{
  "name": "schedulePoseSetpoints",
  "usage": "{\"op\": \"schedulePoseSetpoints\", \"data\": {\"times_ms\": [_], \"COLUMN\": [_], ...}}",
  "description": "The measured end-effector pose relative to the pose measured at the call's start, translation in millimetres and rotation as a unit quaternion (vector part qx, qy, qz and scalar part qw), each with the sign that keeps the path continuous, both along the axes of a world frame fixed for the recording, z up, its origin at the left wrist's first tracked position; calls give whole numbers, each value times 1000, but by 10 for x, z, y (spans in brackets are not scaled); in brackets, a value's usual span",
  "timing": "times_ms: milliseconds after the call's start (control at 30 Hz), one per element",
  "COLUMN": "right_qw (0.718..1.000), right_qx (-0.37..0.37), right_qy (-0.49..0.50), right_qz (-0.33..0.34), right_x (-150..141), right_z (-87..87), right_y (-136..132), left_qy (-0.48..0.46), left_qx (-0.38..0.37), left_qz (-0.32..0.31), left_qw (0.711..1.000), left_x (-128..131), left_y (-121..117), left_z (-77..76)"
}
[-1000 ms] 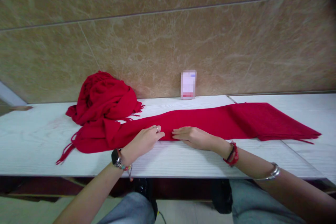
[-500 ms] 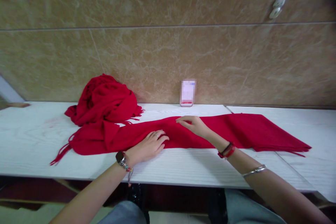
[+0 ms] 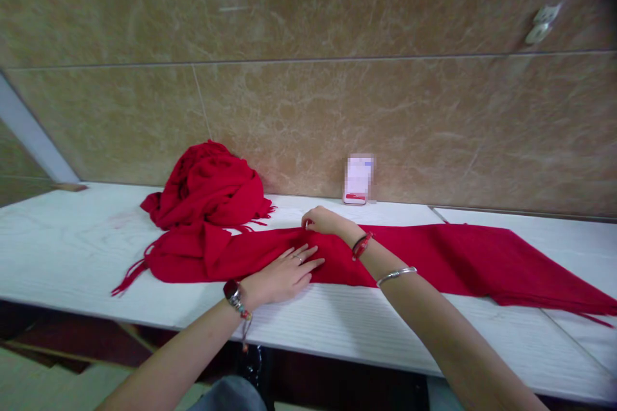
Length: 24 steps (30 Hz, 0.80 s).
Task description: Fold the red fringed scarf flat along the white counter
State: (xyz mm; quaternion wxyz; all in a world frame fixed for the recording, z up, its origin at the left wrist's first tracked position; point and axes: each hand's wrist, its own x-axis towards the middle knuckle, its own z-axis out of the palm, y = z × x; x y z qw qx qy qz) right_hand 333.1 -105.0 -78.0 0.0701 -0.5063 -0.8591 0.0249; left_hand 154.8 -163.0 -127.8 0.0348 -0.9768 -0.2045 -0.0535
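Note:
A long red scarf (image 3: 434, 257) lies folded in a flat strip across the white table, with fringe at both ends. My left hand (image 3: 284, 275) rests flat on its near edge, open, with the fingers spread over the cloth. At the scarf's far edge is my right hand (image 3: 328, 221), its fingers curled down in a pinch on the cloth; the fingertips are partly hidden. The strip's left end is loosely bunched, while its right end lies in neat layers. Behind that left end sits a crumpled heap of red fringed cloth (image 3: 212, 186).
A phone (image 3: 357, 181) with a blurred screen leans against the brown marbled wall (image 3: 409, 115) behind the white table (image 3: 62, 250). A small white fixture (image 3: 542, 24) is on the wall at upper right. My knee (image 3: 231, 395) shows below the table edge.
My right hand has moved left along the scarf's far edge, and its fingers have curled down onto it. My left hand's fingers have spread flatter. The view has shifted slightly.

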Motion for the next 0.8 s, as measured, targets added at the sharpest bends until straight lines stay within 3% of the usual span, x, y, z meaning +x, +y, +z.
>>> {"op": "schedulePoseSetpoints", "data": {"times_ms": [133, 400, 600, 800], "right_qw": [1000, 998, 993, 986], "right_qx": [-15, 23, 41, 70], "right_qy": [0, 51, 102, 120], "right_qz": [12, -21, -34, -91], "right_x": [36, 85, 104, 78], "right_z": [-121, -389, -388, -321], "right_y": [45, 100, 77, 156], "left_qy": [-7, 13, 44, 46], "left_qx": [7, -3, -9, -21], "left_qz": [-3, 8, 17, 22], "left_qw": [1000, 1000, 999, 998], "left_x": [-7, 8, 14, 19], "left_y": [2, -12, -8, -18], "left_z": [2, 48, 59, 63]}}
